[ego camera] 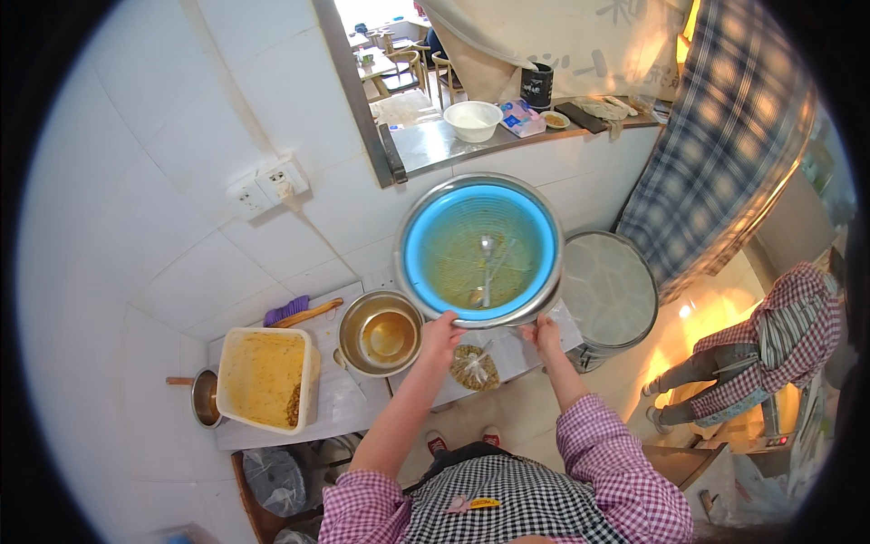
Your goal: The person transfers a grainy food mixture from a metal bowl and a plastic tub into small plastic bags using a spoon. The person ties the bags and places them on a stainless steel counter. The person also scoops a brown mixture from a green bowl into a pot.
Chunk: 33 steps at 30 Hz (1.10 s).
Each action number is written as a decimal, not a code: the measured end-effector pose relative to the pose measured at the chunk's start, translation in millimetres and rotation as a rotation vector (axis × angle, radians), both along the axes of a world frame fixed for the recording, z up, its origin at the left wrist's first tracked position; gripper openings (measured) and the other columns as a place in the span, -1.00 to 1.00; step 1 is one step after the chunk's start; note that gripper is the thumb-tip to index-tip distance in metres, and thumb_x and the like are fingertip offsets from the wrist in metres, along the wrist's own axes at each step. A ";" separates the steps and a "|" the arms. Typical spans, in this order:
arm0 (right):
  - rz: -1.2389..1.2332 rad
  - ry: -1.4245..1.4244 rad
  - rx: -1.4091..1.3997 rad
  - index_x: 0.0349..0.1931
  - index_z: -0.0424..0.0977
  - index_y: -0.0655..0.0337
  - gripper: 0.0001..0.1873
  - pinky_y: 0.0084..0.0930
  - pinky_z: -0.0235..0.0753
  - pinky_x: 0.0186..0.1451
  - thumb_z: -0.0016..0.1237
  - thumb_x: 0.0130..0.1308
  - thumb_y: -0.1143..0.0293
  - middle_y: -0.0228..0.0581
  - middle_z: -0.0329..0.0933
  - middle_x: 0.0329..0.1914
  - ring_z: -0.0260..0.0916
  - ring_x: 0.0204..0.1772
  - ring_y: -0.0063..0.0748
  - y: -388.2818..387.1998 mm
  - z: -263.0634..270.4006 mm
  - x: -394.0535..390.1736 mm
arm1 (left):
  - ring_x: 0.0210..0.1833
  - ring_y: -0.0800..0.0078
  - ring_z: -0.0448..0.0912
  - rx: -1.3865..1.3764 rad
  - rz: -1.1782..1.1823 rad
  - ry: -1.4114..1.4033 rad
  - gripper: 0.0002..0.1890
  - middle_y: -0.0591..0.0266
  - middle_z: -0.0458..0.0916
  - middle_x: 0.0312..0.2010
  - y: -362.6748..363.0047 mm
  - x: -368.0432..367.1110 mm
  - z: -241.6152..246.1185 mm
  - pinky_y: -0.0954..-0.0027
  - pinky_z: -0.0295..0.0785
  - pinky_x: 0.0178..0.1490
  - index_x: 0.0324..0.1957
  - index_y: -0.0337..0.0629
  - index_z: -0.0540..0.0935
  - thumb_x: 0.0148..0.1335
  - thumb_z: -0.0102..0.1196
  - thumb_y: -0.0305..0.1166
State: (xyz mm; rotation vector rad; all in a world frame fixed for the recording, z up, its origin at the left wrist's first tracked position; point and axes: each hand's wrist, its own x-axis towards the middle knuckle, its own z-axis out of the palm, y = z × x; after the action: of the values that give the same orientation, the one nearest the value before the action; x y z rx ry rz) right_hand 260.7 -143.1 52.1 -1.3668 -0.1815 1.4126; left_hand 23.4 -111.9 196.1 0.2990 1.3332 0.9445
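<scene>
My left hand (443, 334) grips the near-left rim of a wide steel basin (401, 268). Set in this basin is a blue plastic strainer basket (412, 238), with cloudy yellowish liquid and a metal ladle (486, 272) inside. At the basin's near-right edge is my right hand (544, 334), its fingers up against the underside; its exact hold is partly hidden. Between my forearms a clear plastic bag of greenish-brown bits (474, 370) lies on the table. Left of the basin stands a smaller steel bowl (346, 326) with some amber liquid.
A cream plastic tub of yellow paste (309, 381), a small steel pot (202, 398) and a wooden stick (306, 314) are on the left. A large lidded drum (608, 289) stands right. On the sill are a white bowl (474, 121) and a tissue pack (522, 118). Another person (768, 353) bends at far right.
</scene>
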 end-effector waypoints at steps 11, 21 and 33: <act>0.505 0.006 0.121 -0.11 0.40 0.34 -0.72 -0.53 0.57 -0.22 -0.18 0.38 0.29 -0.12 0.53 -0.16 0.54 -0.09 -0.34 -46.4 18.0 -139.7 | -0.06 0.17 0.57 0.108 -0.080 -0.236 -0.47 -0.09 0.50 -0.04 -16.0 -0.2 -26.8 0.27 0.53 -0.02 0.06 -0.50 0.31 0.31 0.00 -0.16; 0.608 -0.596 0.024 -0.19 0.27 0.41 -0.80 -0.45 0.48 -0.65 -0.17 0.29 0.44 -0.05 0.47 -0.48 0.48 -0.66 -0.33 21.1 11.0 -286.4 | -0.14 0.39 0.56 -0.078 0.174 0.082 -0.61 0.04 0.59 -0.10 -189.8 -256.8 -37.9 0.42 0.43 -0.08 0.09 -0.26 0.40 0.35 -0.12 -0.20; 0.397 -0.244 0.133 -0.32 0.26 0.28 -0.80 -0.63 0.56 -0.58 -0.05 0.26 0.37 -0.24 0.44 -0.55 0.46 -0.62 -0.51 41.6 177.0 -144.2 | -0.26 0.45 0.58 -0.088 0.045 -0.038 -0.72 0.07 0.62 -0.18 -212.8 -259.5 -73.5 0.49 0.44 -0.22 0.01 -0.25 0.44 0.34 -0.16 -0.35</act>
State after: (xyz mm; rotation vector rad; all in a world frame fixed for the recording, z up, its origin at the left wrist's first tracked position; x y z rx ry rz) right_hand 116.5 -101.4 229.1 -1.4402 -0.7286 1.5179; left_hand -236.2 -324.7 122.6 0.1836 1.3471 0.9223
